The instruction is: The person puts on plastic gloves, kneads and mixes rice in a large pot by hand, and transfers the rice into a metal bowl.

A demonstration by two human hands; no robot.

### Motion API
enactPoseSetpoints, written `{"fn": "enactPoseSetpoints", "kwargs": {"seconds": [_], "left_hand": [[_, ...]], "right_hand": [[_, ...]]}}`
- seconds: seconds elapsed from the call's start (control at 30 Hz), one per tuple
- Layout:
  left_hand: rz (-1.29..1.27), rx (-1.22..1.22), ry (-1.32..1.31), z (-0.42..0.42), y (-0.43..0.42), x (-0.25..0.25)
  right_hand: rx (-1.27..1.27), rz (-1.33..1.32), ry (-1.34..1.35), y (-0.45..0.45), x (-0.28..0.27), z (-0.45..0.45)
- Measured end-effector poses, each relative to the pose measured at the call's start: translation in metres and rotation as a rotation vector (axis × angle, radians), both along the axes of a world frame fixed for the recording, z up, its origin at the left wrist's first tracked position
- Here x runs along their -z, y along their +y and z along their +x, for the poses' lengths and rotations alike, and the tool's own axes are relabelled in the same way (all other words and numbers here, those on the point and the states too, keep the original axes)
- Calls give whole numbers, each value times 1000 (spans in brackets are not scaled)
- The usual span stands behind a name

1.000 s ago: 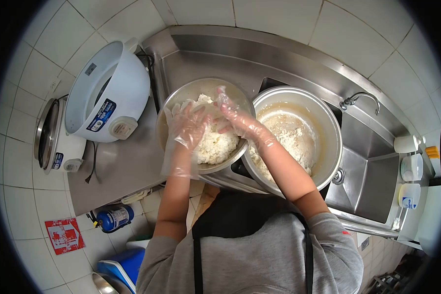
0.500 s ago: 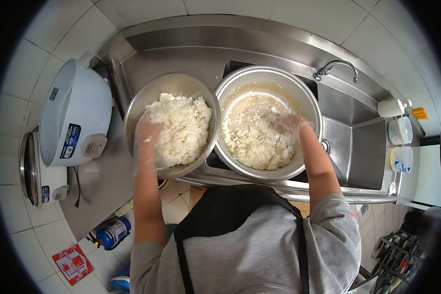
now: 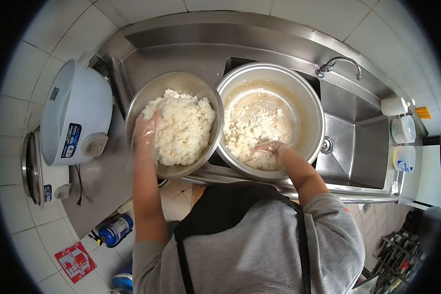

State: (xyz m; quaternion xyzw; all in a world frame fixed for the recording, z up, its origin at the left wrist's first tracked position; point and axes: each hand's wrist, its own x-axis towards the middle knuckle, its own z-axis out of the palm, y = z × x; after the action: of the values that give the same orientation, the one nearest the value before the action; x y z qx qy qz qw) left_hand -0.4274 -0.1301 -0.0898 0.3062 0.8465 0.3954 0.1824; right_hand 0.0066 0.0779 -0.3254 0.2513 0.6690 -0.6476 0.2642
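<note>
My left hand (image 3: 148, 126), in a clear plastic glove, lies against the left side of a mound of cooked rice (image 3: 186, 127). Its fingers are stretched out, with the thumb apart. That rice fills much of a steel bowl (image 3: 136, 103). On the right, a wide metal pot (image 3: 312, 110) holds more rice (image 3: 252, 122), looser and spread over the bottom. My right hand (image 3: 273, 148), gloved too, reaches over the pot's near side. Its extended fingers point left into the rice, the tips partly buried.
Bowl and pot stand side by side on the steel counter (image 3: 179, 56). Right of the pot are a sink basin (image 3: 367, 147) and a tap (image 3: 340, 63). A large pale blue rice cooker body (image 3: 85, 112) stands at the left. Plastic tubs (image 3: 403, 130) line the right edge.
My right hand has moved from the pot's right side toward its near side, down into the rice. My left hand stays beside the mound, its fingers slightly higher up.
</note>
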Motion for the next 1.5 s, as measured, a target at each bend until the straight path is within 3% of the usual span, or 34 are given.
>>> {"fn": "enactPoseSetpoints", "kwargs": {"seconds": [0.1,0.17,0.2,0.3,0.37,0.47,0.5,0.57,0.6,0.67,0.7,0.8,0.87,0.93,1.0,1.1,1.27,1.4,1.43,1.5], "left_hand": [[168,-95,86,15,1,-3],[-252,-304,19,-2,8,-5],[-464,-407,-18,-8,9,-5],[-118,-480,-127,6,6,-5],[-43,-460,-123,12,2,-10],[234,-214,25,20,-4,-12],[355,-95,97,22,-4,-12],[472,-35,110,28,-1,-15],[529,-5,117,33,0,-18],[361,22,325,59,5,-54],[275,35,428,74,6,-73],[302,48,343,107,8,-100],[274,82,517,116,10,-99],[277,110,606,123,10,-98],[313,135,610,131,9,-97],[312,210,704,141,4,-97],[371,328,551,169,0,-83],[499,276,468,164,-5,-79],[528,261,467,160,-5,-79],[606,161,400,150,-7,-78]], "right_hand": [[-306,155,302,-7,49,-19],[-558,455,587,-9,82,-47],[-444,361,645,-9,99,-49],[-96,73,791,-9,138,-44],[444,-414,39,-9,59,-52],[628,-447,227,4,46,-48],[725,-737,323,7,48,-47],[890,-1328,510,3,-8,-49],[1073,-1179,495,-9,-83,-58],[1232,-1057,586,-6,-124,-56],[1310,-993,632,-4,-131,-56],[1327,-997,853,7,-128,-51],[1283,-1017,980,12,-139,-46],[1319,-697,1071,15,-141,-45],[1224,-1182,1130,17,-178,-50],[1306,-1127,1126,17,-207,-62],[1209,-1182,1142,22,-237,-104],[894,-1320,1160,-2,-284,-157],[754,-1302,1154,-8,-289,-173],[914,-998,1035,-36,-310,-200]]}}
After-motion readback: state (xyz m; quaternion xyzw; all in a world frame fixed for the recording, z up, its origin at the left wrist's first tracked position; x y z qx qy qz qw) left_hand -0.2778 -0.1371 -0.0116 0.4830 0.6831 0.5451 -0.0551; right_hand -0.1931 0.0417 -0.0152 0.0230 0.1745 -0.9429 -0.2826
